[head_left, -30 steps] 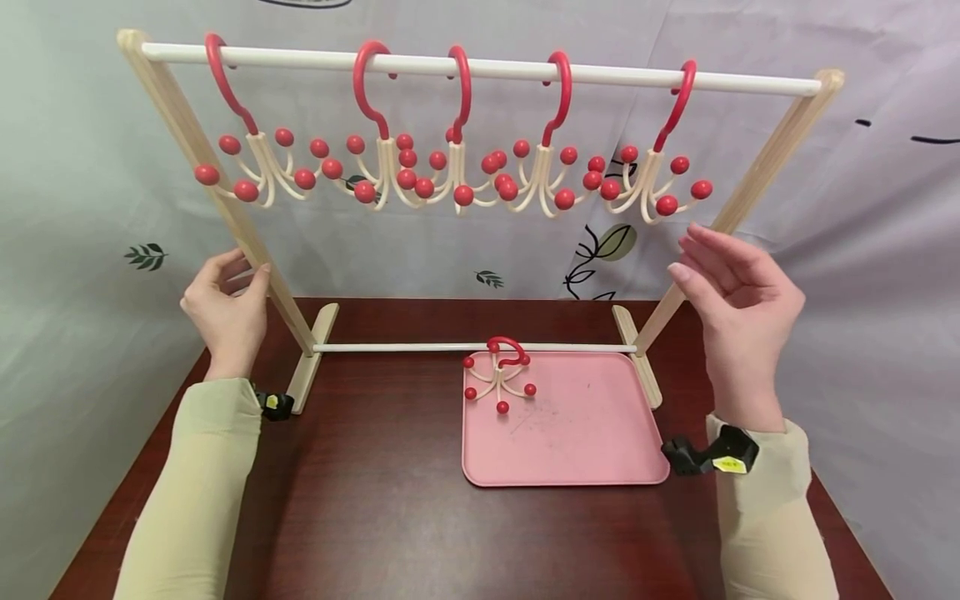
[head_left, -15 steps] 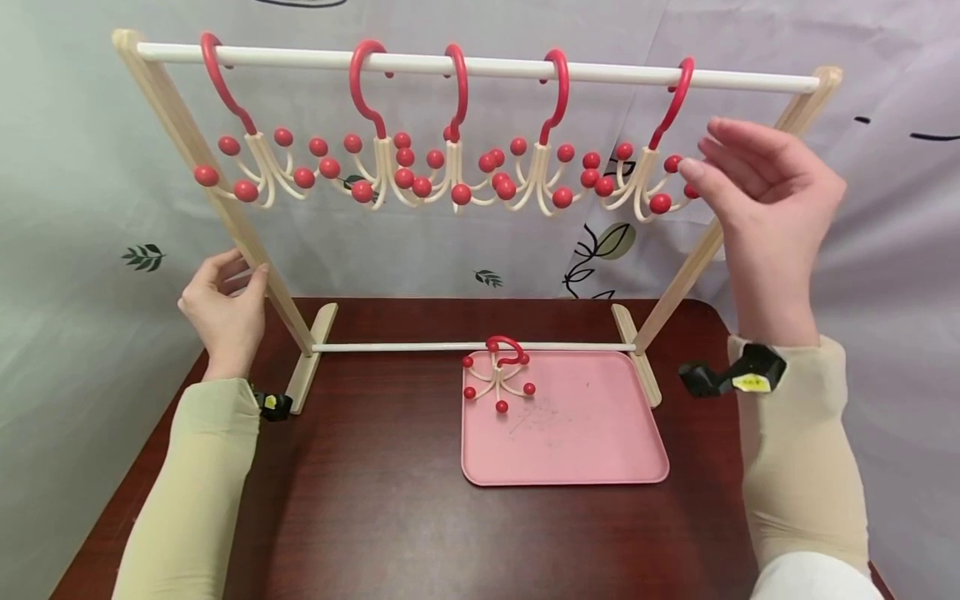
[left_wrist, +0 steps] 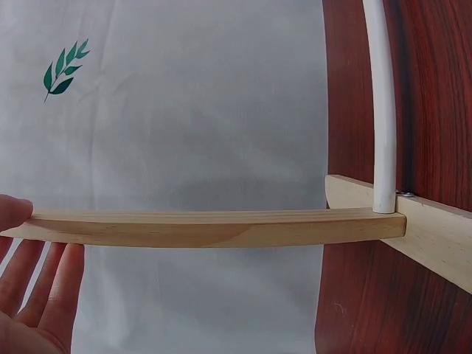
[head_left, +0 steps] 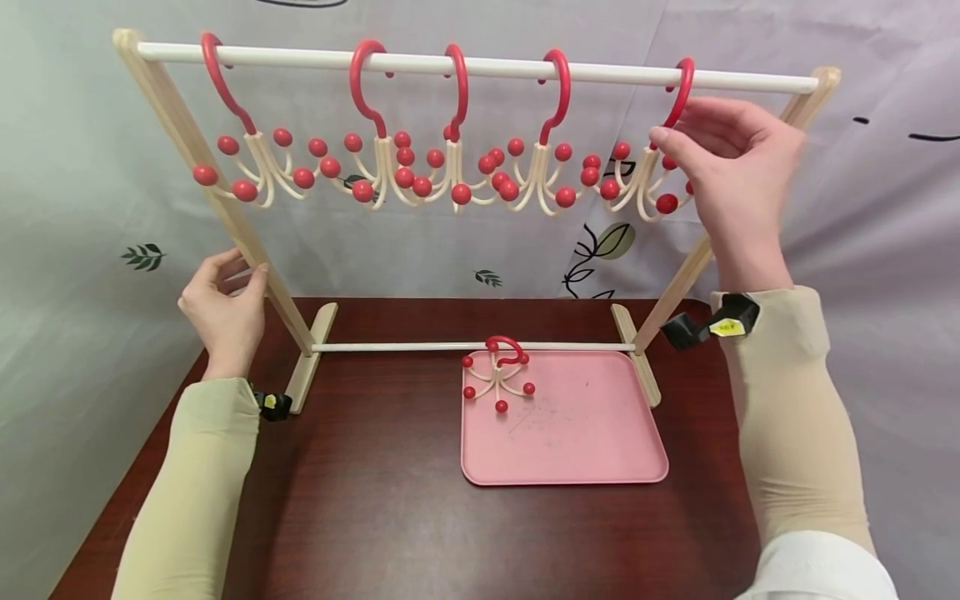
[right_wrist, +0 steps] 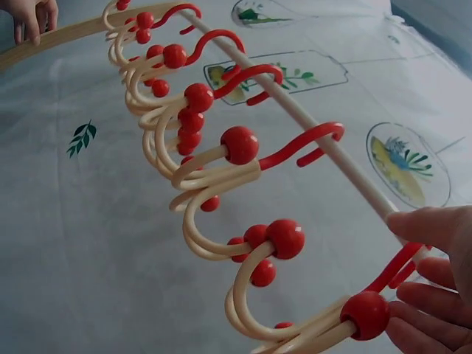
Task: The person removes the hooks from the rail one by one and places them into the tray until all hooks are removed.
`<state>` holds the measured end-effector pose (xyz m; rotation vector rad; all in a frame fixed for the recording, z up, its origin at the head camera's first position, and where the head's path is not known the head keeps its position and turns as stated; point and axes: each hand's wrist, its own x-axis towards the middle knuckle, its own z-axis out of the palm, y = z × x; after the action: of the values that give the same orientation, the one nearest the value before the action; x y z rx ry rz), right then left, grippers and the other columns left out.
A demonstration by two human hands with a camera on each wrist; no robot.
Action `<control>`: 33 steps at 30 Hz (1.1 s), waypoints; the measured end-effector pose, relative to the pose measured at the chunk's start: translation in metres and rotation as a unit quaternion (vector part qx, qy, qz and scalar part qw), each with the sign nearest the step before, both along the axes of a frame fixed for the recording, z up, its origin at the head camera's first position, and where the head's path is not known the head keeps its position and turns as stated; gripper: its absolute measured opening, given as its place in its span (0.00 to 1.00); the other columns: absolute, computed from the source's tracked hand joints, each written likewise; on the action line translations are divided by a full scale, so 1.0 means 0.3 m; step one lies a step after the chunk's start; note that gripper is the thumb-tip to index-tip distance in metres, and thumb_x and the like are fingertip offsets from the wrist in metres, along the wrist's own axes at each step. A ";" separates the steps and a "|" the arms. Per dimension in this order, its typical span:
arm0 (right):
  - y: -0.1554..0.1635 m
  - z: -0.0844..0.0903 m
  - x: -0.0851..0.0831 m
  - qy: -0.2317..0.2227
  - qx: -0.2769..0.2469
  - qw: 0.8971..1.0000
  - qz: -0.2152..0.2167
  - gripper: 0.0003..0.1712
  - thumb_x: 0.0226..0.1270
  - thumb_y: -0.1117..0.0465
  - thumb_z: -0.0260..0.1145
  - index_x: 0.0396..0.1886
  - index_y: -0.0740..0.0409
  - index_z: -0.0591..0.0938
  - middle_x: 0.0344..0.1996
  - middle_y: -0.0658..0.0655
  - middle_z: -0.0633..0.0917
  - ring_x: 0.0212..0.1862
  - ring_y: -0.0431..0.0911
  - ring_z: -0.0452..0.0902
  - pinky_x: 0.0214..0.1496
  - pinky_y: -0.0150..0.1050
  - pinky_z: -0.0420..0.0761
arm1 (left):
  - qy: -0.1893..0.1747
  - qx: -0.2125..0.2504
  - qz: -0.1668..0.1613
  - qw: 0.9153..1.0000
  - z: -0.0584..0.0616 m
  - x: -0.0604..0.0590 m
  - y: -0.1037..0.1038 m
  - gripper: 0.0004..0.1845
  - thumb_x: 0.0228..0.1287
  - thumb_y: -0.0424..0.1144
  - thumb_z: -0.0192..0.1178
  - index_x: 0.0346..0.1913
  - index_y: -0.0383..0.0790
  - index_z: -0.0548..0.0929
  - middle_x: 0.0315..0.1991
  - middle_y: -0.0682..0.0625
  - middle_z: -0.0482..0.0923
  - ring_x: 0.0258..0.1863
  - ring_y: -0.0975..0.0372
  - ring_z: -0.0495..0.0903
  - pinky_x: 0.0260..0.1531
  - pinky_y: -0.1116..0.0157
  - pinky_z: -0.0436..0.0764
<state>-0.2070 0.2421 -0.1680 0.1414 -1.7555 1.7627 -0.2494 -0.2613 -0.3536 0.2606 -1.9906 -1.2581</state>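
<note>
My left hand [head_left: 225, 312] holds the left wooden post [left_wrist: 221, 228] of a small garment rack, thumb on one side and fingers on the other. Up at the right end of the rack's white rail [head_left: 300, 57], my right hand [head_left: 742, 167] is around the red hook [head_left: 684, 83] of the rightmost octopus-shaped hanger [head_left: 643, 185]. In the right wrist view, that hook [right_wrist: 394, 269] passes between thumb and fingers. Several more such hangers [head_left: 540, 175] hang along the rail, with wooden arms tipped by red balls.
A pink tray [head_left: 577, 454] lies on the dark wooden table [head_left: 360, 517], at the rack's right foot [head_left: 648, 387]. Another hanger [head_left: 498, 379] rests at its upper left corner. Behind stands a pale curtain [head_left: 420, 258] with leaf prints.
My right hand has risen from beside the right post to the rightmost hanger, moving left at the end. That hanger has swung slightly. My left hand stays at the post.
</note>
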 end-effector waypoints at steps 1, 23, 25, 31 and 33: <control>0.001 -0.002 -0.003 -0.001 0.007 1.000 -0.006 0.24 0.46 0.62 0.87 0.47 0.58 0.91 0.42 0.55 0.90 0.44 0.44 0.87 0.46 0.29 0.81 | -0.002 0.000 0.001 1.000 0.000 -0.001 0.000 0.17 0.65 0.46 0.70 0.56 0.53 0.88 0.51 0.53 0.87 0.43 0.67 0.85 0.48 0.71 0.82; -0.010 -0.001 -0.026 0.041 -0.014 0.998 -0.041 0.12 0.54 0.68 0.81 0.39 0.64 0.91 0.33 0.57 0.90 0.33 0.46 0.85 0.33 0.32 0.76 | -0.003 0.000 0.003 1.000 -0.003 -0.002 0.002 0.17 0.65 0.46 0.70 0.56 0.54 0.88 0.51 0.53 0.87 0.43 0.68 0.85 0.49 0.70 0.82; -0.011 -0.001 -0.023 0.043 -0.021 0.998 -0.039 0.11 0.54 0.68 0.80 0.39 0.64 0.91 0.32 0.58 0.89 0.33 0.47 0.85 0.34 0.32 0.77 | -0.005 0.000 0.003 1.000 -0.003 -0.001 0.002 0.17 0.65 0.46 0.70 0.56 0.54 0.88 0.51 0.54 0.86 0.43 0.67 0.85 0.49 0.70 0.82; -0.007 0.003 -0.021 0.039 -0.034 0.998 -0.039 0.12 0.54 0.68 0.81 0.39 0.64 0.91 0.33 0.58 0.89 0.33 0.47 0.85 0.34 0.31 0.78 | -0.003 -0.002 0.003 1.000 -0.003 -0.002 0.001 0.17 0.65 0.46 0.70 0.56 0.54 0.88 0.51 0.53 0.87 0.43 0.68 0.85 0.48 0.70 0.82; -0.004 0.005 -0.020 0.042 -0.036 0.998 -0.042 0.12 0.54 0.67 0.81 0.39 0.64 0.91 0.34 0.59 0.89 0.33 0.47 0.85 0.33 0.31 0.77 | -0.003 -0.003 0.004 1.000 -0.003 -0.003 0.001 0.17 0.65 0.46 0.70 0.56 0.54 0.88 0.51 0.53 0.87 0.43 0.68 0.85 0.48 0.71 0.82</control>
<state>-0.2131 0.2408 -0.1665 0.1089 -1.6140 1.7323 -0.2503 -0.2611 -0.3545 0.2678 -1.9960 -1.2477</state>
